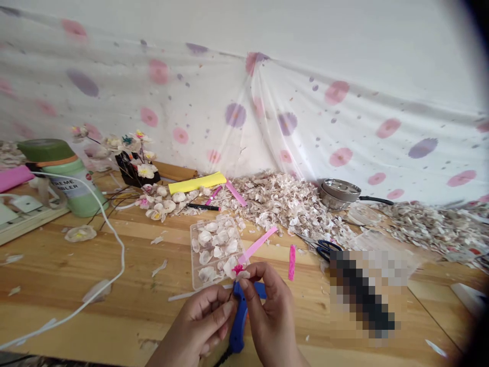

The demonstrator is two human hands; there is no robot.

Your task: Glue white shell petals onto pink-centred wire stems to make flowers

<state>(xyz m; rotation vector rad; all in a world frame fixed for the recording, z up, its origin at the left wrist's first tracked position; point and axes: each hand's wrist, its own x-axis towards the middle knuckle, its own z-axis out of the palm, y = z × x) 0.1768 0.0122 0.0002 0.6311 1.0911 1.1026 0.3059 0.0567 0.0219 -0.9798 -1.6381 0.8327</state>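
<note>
At the front middle, my left hand (210,318) is closed in a pinch, apparently around the thin stem of a handmade flower with a bright pink centre (237,269). My right hand (270,306) pinches a pale petal (243,275) against that flower's side, thumb and forefinger together. Below and between the hands lies a blue glue gun (239,321), its top partly covered by fingers. Just behind the flower is a clear divided box (193,270) with whitish petals in its compartments. A pink paper strip (260,243) rests across its right edge.
A large heap of pale petals (282,204) lies at the back, with a metal bowl (340,191) beside it. Scissors (324,248) lie at right. Finished flowers (147,171), a green tumbler (82,186) and a white cable (121,244) are at left.
</note>
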